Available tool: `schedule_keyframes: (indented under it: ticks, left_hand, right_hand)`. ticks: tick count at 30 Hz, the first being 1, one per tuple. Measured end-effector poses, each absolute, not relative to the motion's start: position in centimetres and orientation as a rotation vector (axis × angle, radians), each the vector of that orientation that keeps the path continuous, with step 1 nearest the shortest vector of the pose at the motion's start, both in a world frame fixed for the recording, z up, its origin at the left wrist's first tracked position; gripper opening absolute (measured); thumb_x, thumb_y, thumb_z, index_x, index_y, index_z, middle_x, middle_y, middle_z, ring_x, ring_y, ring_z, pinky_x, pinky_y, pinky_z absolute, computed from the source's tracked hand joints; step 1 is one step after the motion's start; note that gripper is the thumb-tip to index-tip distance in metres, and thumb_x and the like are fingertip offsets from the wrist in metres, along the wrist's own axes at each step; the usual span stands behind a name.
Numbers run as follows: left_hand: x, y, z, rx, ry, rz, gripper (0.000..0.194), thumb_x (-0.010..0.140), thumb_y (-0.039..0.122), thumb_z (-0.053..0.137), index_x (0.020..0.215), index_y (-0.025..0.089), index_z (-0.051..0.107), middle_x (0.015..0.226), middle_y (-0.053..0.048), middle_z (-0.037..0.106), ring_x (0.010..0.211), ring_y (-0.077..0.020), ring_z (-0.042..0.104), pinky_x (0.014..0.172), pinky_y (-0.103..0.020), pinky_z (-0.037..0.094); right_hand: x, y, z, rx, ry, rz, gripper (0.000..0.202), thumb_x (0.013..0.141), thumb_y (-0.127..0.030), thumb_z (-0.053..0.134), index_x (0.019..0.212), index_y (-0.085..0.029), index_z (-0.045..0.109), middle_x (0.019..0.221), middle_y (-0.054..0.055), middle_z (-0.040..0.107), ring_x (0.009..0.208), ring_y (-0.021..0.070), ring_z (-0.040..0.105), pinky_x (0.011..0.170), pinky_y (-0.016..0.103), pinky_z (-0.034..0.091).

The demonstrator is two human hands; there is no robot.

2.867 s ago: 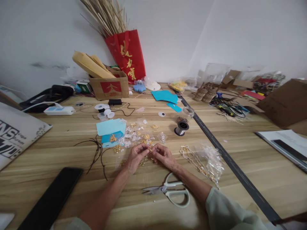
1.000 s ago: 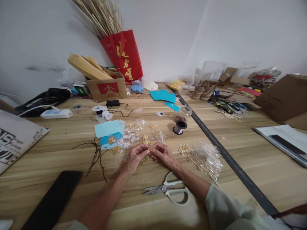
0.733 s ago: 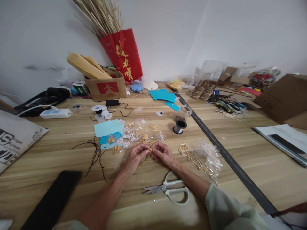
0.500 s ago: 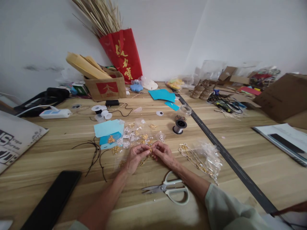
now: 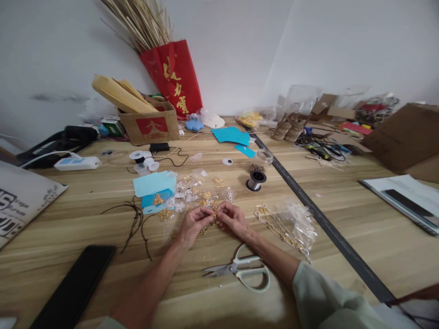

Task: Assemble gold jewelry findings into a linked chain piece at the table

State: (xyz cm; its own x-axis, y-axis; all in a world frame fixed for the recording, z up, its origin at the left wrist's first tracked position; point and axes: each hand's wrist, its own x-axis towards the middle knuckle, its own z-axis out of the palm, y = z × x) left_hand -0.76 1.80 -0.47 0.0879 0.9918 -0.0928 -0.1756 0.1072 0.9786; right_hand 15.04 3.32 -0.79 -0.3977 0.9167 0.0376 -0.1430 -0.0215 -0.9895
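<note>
My left hand and my right hand meet fingertip to fingertip above the table's middle, both pinched closed. Between them is a small gold-coloured metal piece, perhaps chain links; its exact kind is too small to tell. Gold chain lies on the table under my left hand, partly hidden by it. Just beyond my fingers are little piles of gold findings and silver findings on clear bags. Scissors with pale handles rest between my forearms, blades pointing left.
To the right lie a gold and silver chain and a crumpled clear bag. A wire spool stands beyond my right hand. Black cords and blue cards are at left. A black phone-like slab lies at front left.
The view has shifted very slightly. Both hands stay pinched together at the same spot, with only tiny finger movement.
</note>
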Motion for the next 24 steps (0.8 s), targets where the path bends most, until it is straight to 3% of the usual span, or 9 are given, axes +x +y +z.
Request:
schedule_keyframes:
  ticks: [24]
  left_hand:
    - [-0.76,1.72,-0.7,1.141,1.103,1.193,0.014,0.068,0.025,0.068,0.077,0.015,0.065,0.064,0.0,0.063,0.058,-0.0102,0.055,0.054,-0.02,0.041]
  right_hand:
    - [15.1,3.32,-0.95,-0.869,-1.412,1.596,0.031,0.077,-0.045,0.062,0.079,-0.016,0.053,0.058,-0.004,0.051,0.045,0.0063,0.046,0.043,0.018,0.04]
